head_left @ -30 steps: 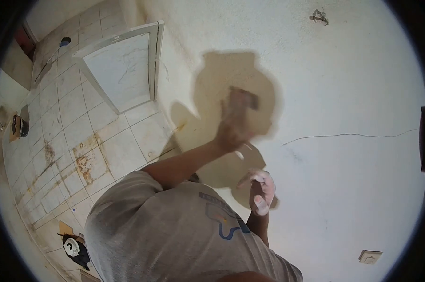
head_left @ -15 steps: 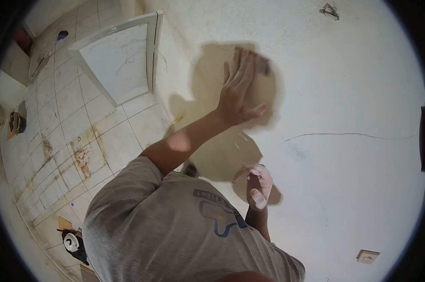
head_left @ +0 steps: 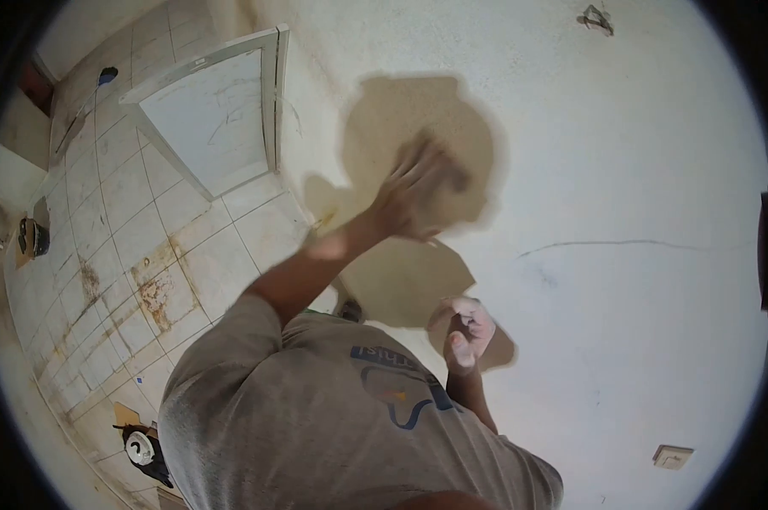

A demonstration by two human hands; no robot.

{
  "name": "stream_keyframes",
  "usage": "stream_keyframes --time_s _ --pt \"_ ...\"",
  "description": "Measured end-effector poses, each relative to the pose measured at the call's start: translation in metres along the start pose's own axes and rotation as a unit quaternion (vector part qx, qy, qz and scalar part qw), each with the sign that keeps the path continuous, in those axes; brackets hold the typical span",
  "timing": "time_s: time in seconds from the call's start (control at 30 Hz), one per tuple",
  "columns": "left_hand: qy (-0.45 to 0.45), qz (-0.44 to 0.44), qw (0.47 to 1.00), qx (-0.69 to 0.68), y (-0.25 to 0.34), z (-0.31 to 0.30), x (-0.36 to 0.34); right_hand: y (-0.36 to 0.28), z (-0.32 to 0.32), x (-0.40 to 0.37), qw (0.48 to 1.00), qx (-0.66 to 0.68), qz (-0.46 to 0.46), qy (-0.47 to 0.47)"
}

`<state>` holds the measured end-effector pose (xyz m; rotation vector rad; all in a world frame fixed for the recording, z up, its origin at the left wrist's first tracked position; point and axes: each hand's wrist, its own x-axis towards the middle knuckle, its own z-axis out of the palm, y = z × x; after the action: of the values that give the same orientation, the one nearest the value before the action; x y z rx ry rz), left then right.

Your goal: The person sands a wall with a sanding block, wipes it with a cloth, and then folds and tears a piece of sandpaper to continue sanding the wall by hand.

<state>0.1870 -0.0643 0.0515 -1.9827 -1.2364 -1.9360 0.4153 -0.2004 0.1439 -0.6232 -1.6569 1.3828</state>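
Observation:
My left hand [head_left: 418, 191] is blurred by motion against the pale wall [head_left: 622, 340]. Its back faces me, and the fingers press a small dark pad [head_left: 459, 178] to the surface; the blur hides the pad's exact shape. A large shadow surrounds this hand. Lower and to the right, my right hand [head_left: 469, 333] is raised close to the wall. White dust coats its fingers and thumb, which are bent but apart, with shade between them and no object that I can make out.
A white-framed panel [head_left: 209, 119] stands at the upper left over stained floor tiles [head_left: 120, 195]. Black items with a white round part [head_left: 139, 446] lie at the lower left. The wall bears a thin crack [head_left: 622, 242], a socket [head_left: 673, 457] and a roughly triangular mark [head_left: 595, 19].
My left hand has moved down and slightly left along the wall with the dark pad. My right hand has stayed nearly in place.

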Motion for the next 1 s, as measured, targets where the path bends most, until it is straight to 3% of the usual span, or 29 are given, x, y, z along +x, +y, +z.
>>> stream_keyframes --time_s 0.1,0.2,0.27,0.33,0.37,0.47,0.53,0.63,0.73,1.0 --pt "0.039 0.117 0.992 0.033 0.043 -0.024 0.144 -0.022 0.004 -0.003 0.999 -0.01 0.028 0.032" --pt "0.002 0.095 0.993 0.076 0.074 -0.048 0.18 -0.032 0.004 0.008 0.997 -0.069 -0.02 0.035" --pt "0.01 0.055 0.998 0.008 0.061 -0.04 0.149 -0.029 0.012 0.009 0.996 -0.055 -0.023 0.071" --pt "0.01 0.045 0.992 0.116 0.033 -0.031 0.09 -0.024 0.025 0.005 0.991 -0.041 -0.031 0.125" --pt "0.01 -0.034 0.998 0.049 0.03 -0.031 0.066 -0.021 0.028 -0.007 0.983 -0.087 -0.031 0.16" --pt "-0.062 -0.144 0.975 0.155 -0.009 -0.032 -0.029 -0.01 0.027 -0.019 0.953 -0.169 -0.052 0.246" --pt "-0.05 -0.126 0.971 0.197 -0.025 -0.038 -0.048 -0.017 0.039 -0.026 0.939 -0.136 -0.04 0.315" --pt "0.08 -0.101 0.981 0.145 -0.036 -0.034 -0.041 -0.02 0.042 -0.04 0.93 -0.122 -0.047 0.345" --pt "0.093 -0.037 0.981 0.166 -0.048 -0.05 -0.024 -0.03 0.068 -0.053 0.921 -0.148 -0.062 0.355" --pt "-0.001 -0.065 0.99 0.129 -0.036 -0.1 -0.029 -0.036 0.099 -0.091 0.925 -0.108 -0.048 0.361"
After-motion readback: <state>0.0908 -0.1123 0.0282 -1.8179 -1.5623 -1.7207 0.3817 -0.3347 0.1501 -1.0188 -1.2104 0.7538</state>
